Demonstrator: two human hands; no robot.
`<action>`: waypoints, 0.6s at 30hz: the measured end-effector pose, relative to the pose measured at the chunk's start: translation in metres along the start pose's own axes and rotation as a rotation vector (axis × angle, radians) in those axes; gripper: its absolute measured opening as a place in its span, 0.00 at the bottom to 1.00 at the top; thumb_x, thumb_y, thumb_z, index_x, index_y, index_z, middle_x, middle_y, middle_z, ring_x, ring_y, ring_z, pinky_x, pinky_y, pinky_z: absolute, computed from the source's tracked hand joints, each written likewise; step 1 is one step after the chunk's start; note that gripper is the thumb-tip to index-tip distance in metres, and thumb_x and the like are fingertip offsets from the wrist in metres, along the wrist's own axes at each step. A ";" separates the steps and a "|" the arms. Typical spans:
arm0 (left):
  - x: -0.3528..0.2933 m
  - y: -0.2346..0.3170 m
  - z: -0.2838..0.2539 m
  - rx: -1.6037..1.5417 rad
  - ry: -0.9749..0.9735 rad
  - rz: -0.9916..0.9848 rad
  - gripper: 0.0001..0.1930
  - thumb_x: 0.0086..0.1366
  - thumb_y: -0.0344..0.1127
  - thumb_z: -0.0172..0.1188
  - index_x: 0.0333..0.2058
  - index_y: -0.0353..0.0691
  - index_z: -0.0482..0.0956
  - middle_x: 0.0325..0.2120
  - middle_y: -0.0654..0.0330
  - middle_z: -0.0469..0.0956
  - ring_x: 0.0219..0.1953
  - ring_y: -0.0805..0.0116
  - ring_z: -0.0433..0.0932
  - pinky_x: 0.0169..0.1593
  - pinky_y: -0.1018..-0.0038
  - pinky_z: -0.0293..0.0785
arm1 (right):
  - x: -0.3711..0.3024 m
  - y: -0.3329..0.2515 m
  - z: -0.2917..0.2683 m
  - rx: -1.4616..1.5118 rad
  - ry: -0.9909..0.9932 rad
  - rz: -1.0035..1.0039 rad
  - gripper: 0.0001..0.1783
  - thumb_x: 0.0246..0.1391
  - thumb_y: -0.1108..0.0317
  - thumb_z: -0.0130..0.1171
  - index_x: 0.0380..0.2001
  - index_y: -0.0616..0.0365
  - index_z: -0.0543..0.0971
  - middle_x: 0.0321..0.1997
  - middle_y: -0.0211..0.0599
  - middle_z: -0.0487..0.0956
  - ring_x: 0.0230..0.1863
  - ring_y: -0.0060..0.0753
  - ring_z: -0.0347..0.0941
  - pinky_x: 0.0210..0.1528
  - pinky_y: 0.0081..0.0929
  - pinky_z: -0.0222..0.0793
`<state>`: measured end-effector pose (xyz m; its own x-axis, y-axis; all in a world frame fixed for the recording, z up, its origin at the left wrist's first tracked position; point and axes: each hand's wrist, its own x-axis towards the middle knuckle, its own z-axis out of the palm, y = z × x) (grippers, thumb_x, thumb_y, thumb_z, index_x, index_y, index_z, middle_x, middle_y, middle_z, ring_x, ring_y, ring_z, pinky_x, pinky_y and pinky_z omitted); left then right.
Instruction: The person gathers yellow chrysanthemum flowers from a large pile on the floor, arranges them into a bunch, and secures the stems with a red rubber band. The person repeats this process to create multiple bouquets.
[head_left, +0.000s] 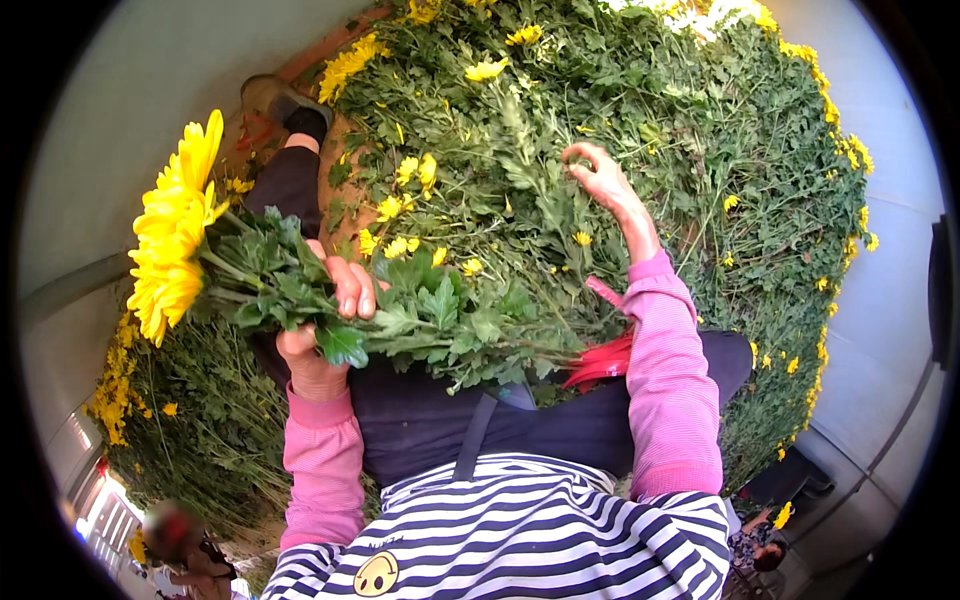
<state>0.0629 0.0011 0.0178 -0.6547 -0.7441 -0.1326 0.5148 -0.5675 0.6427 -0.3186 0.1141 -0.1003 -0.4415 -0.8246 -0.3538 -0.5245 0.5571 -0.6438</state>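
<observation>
The left hand [349, 288] grasped one gathered flower bunch [262, 262]; the right hand [605, 182], fingers parted, held nothing visible; many loose stems [690, 140] remained.

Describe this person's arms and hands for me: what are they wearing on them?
The left hand and right hand are both ungloved. The left sleeve and right sleeve are pink with a fine pattern over the forearms, each ending in a plainer pink band at the wrist. Higher up, the arms meet a dark-and-white striped top. No cables show.
</observation>
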 end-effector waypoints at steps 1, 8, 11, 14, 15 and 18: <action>0.003 -0.001 0.002 0.044 0.021 0.005 0.31 0.44 0.48 0.65 0.45 0.43 0.64 0.22 0.65 0.67 0.28 0.67 0.70 0.46 0.64 0.70 | 0.003 0.020 0.009 -0.120 0.186 0.088 0.20 0.55 0.61 0.55 0.51 0.50 0.73 0.53 0.43 0.74 0.55 0.46 0.70 0.57 0.38 0.65; -0.001 -0.001 -0.013 -0.004 0.004 0.017 0.35 0.48 0.46 0.62 0.56 0.44 0.66 0.24 0.64 0.67 0.30 0.67 0.69 0.46 0.66 0.68 | -0.052 0.071 0.030 -0.138 0.293 0.530 0.19 0.55 0.50 0.55 0.30 0.56 0.82 0.31 0.44 0.82 0.35 0.46 0.79 0.41 0.40 0.70; 0.001 -0.005 -0.007 -0.007 0.004 0.020 0.35 0.48 0.45 0.62 0.57 0.45 0.66 0.25 0.64 0.67 0.30 0.67 0.68 0.44 0.68 0.67 | -0.092 0.095 0.057 -0.411 0.019 0.601 0.18 0.48 0.50 0.63 0.32 0.53 0.84 0.30 0.44 0.82 0.34 0.37 0.78 0.42 0.35 0.71; 0.003 -0.006 -0.003 -0.012 0.003 0.008 0.35 0.48 0.45 0.62 0.57 0.44 0.66 0.25 0.64 0.67 0.30 0.67 0.68 0.42 0.69 0.66 | -0.113 0.151 0.093 0.063 0.031 0.499 0.18 0.43 0.52 0.68 0.31 0.55 0.84 0.33 0.46 0.82 0.36 0.35 0.78 0.44 0.34 0.71; 0.001 -0.006 -0.005 -0.002 0.013 0.008 0.35 0.48 0.45 0.62 0.57 0.44 0.66 0.24 0.64 0.67 0.30 0.67 0.68 0.42 0.69 0.66 | -0.110 0.146 0.103 0.372 0.310 0.491 0.16 0.47 0.56 0.66 0.31 0.58 0.82 0.28 0.46 0.82 0.32 0.36 0.77 0.42 0.35 0.71; 0.001 -0.004 -0.009 0.004 0.037 0.014 0.34 0.47 0.45 0.62 0.54 0.42 0.66 0.23 0.63 0.67 0.30 0.67 0.69 0.44 0.68 0.67 | -0.074 0.116 0.074 0.021 0.682 0.516 0.19 0.49 0.59 0.65 0.41 0.59 0.77 0.35 0.44 0.80 0.38 0.43 0.75 0.44 0.38 0.69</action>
<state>0.0650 -0.0005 0.0081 -0.6268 -0.7643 -0.1516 0.5214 -0.5560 0.6473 -0.2934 0.2324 -0.1994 -0.9664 -0.2248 -0.1246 -0.1268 0.8387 -0.5296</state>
